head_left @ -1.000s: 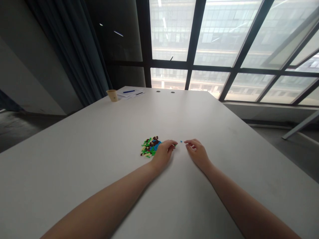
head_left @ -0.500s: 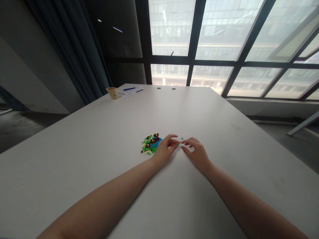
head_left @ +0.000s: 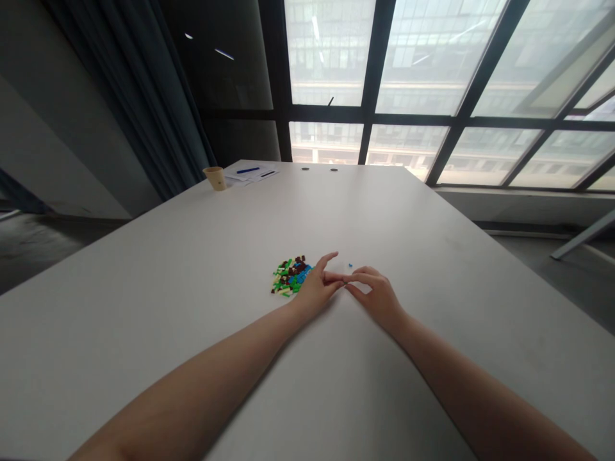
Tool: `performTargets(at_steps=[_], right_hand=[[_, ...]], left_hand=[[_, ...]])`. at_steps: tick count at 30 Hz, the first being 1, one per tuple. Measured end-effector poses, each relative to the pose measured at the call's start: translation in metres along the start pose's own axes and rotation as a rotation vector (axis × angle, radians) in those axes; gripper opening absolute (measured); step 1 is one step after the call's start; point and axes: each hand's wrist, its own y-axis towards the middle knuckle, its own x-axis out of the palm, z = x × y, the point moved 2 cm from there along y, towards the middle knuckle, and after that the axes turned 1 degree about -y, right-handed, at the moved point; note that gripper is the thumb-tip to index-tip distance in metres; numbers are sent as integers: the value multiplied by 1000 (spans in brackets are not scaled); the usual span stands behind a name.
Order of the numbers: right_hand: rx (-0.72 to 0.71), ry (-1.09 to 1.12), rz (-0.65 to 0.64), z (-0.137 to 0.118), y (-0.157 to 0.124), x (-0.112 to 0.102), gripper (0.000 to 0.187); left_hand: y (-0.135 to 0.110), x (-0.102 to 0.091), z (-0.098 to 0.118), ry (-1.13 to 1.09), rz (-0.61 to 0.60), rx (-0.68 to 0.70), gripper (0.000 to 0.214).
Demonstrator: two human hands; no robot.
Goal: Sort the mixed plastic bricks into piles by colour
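Plastic bricks (head_left: 291,277) should be light and stiff, best pinched by their edges; left hand (head_left: 314,289) touches right hand (head_left: 378,297), grips unclear.

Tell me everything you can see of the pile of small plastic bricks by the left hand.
The pile of small plastic bricks is a low, loose heap in green, dark brown, blue and cream, the blue toward its right side. It lies jumbled on the white table. The left hand sits at its right edge, though contact cannot be told.
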Motion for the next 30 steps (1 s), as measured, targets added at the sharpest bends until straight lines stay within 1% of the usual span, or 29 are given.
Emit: performTargets(at_steps=[3,6,7,9,11,13,15,17,20,24,27,30], right_hand=[[16,14,-18,-1,0,0,10],[25,18,-49,-1,0,1,11],[29,16,-65,-1,0,1,12],[39,-1,-99,1,0,2,16],[42,-37,-135,4,-1,4,18],[24,-81,-186,6,-2,5,15],[-3,-116,-236,7,-3,7,11],[-17,-138,-256,6,-3,7,8],[1,-128,-197,1,-1,4,9],[21,-72,-49,-5,2,-4,11],[9,-42,9,-8,2,-6,12],[-18,-29,33,-9,2,-7,11]], left_hand=[[1,1,-1,-17,-28,2,60],[1,2,-2,-14,-47,22,49],[2,2,-3,8,-31,39,45],[2,-1,-2,92,51,89,37],[3,-4,-2,188,160,149,34],[3,-8,-1,247,238,189,34],[3,-9,0,272,271,198,31],[3,-9,1,289,273,190,28],[2,-7,3,292,241,184,24],[1,-3,3,233,119,140,17],[3,0,0,144,8,82,15],[6,1,-3,2,-60,-2,19]])
